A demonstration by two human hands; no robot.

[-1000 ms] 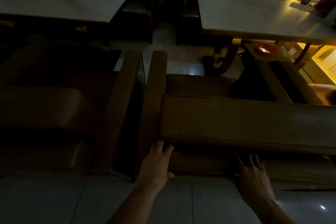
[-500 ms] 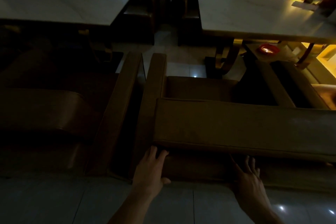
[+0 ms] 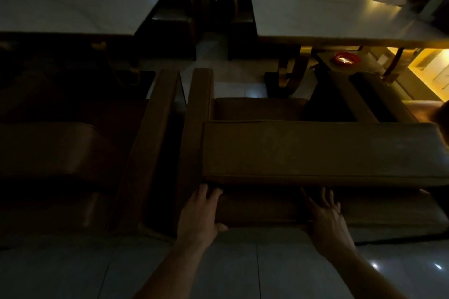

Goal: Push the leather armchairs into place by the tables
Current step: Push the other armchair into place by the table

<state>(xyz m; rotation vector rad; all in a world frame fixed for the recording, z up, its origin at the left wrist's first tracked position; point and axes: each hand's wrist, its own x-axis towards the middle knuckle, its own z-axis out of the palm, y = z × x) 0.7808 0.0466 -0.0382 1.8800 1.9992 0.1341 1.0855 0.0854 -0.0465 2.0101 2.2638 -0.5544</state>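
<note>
A brown leather armchair (image 3: 315,153) stands before me with its back towards me, facing the white table on the right (image 3: 328,17). My left hand (image 3: 199,216) lies flat against the chair's rear panel near its left corner, fingers spread, fingertips under the back cushion's edge. My right hand (image 3: 325,216) presses the same panel further right, fingers apart. A second brown armchair (image 3: 80,148) sits in deep shadow on the left, facing the white table on the left (image 3: 73,9). A narrow gap separates the two chairs' armrests.
A third armchair (image 3: 379,94) stands at the right, partly hidden. A red ashtray (image 3: 345,58) rests on a low shelf under the right table. Tufted benches line the far wall. Glossy grey floor tiles (image 3: 243,269) lie under me. The room is dim, with yellow light at the far right.
The armchair in front has shifted slightly left, narrowing the gap beside the left chair. Both hands stayed flat on its rear panel and moved with it.
</note>
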